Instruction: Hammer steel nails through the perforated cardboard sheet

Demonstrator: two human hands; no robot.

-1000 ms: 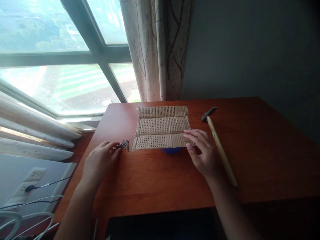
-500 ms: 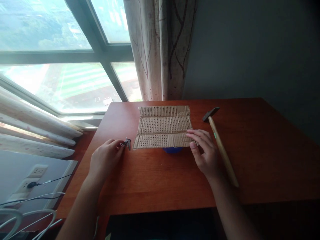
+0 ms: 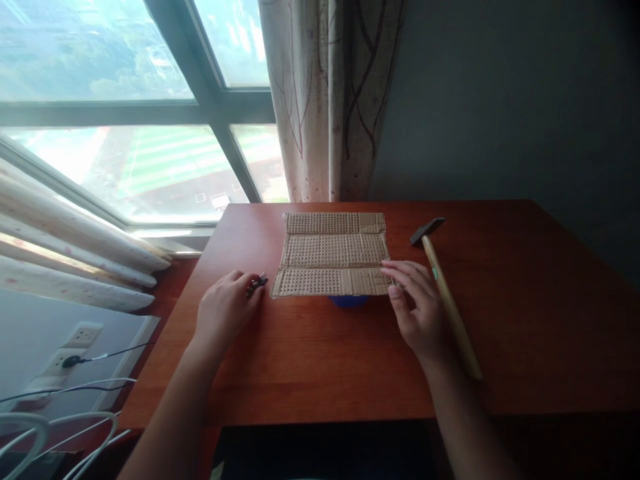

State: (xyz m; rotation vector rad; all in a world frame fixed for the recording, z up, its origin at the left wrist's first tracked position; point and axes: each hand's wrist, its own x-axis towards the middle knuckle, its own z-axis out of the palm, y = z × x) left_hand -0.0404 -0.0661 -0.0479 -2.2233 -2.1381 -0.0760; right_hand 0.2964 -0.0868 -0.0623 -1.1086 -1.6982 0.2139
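Observation:
My left hand (image 3: 225,307) is at the left of the cardboard, its fingertips closed around a small cluster of metal nails (image 3: 257,285) low at the table top. A tan cardboard sheet (image 3: 333,250), creased into three panels and punched with rows of small holes, rests on a blue object (image 3: 349,301) that is mostly hidden under it. My right hand (image 3: 417,303) is at the sheet's near right corner, thumb and fingers apart, fingertips at its edge. To the right of that hand lies a hammer (image 3: 450,307) with a wooden handle and dark metal head.
The reddish-brown wooden table (image 3: 320,373) spans the view. Behind it hang a patterned curtain (image 3: 310,100) and a window (image 3: 100,113). At lower left, a wall socket (image 3: 83,333) has a plug in it, with loose cables (image 3: 65,420) below.
My left fingers have drawn in around the nails, which look more bunched now. My right hand keeps its place at the cardboard. The whole view has shifted slightly.

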